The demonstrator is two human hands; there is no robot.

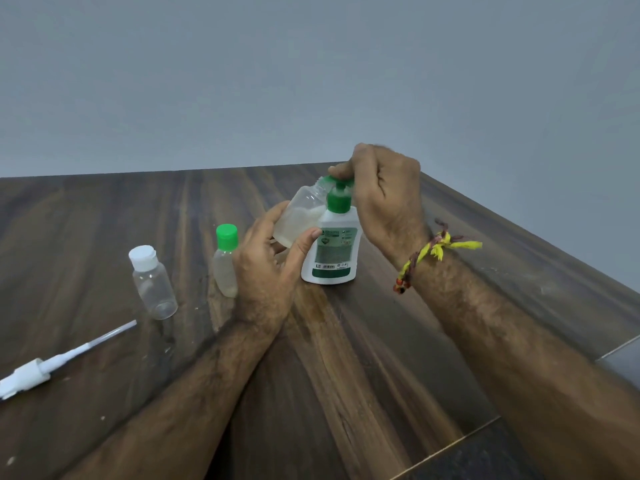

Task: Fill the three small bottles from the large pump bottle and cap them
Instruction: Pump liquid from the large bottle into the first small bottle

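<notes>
The white pump bottle (332,251) with a green pump head stands upright mid-table. My right hand (384,199) rests on top of that green pump head, fingers curled over it. My left hand (270,268) holds a small clear bottle (301,214) tilted, its open neck up against the pump spout; whitish liquid lies in its lower part. A small bottle with a green cap (225,261) stands just left of my left hand, with pale liquid in it. Further left stands a clear bottle with a white cap (152,282), which looks empty.
A white spray pump with its long dip tube (52,363) lies flat near the left edge of the dark wooden table (346,375). The table's right edge runs diagonally at the right. A plain grey wall rises behind.
</notes>
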